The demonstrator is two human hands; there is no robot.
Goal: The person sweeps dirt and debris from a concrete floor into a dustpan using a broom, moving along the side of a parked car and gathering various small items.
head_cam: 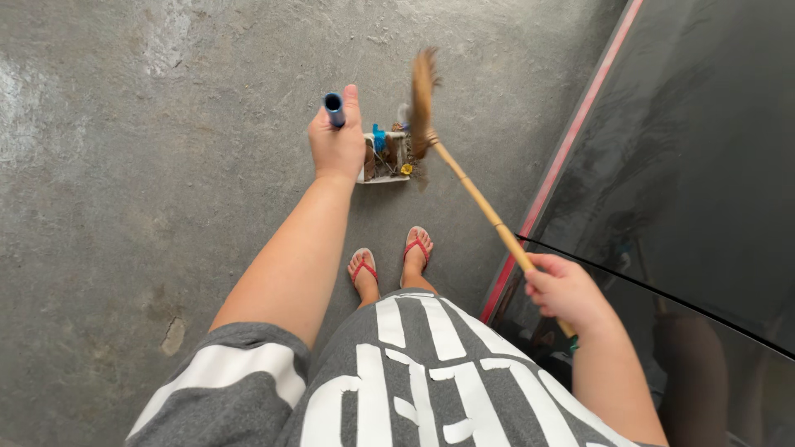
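My left hand (337, 145) is closed around the blue tube handle (334, 108) of a white dustpan (386, 157), which stands on the concrete floor ahead of my feet and holds dry leaves and small scraps. My right hand (563, 290) grips the bamboo stick (480, 203) of a broom. The broom's brown bristle head (423, 99) is blurred and sits just right of the dustpan's mouth. My arms reach out from a grey shirt with white lettering.
Grey concrete floor (149, 190) with stains and a small chipped spot at lower left. A dark glossy car body (687, 165) with a red stripe runs along the right side. My feet in red flip-flops (389, 261) stand just behind the dustpan.
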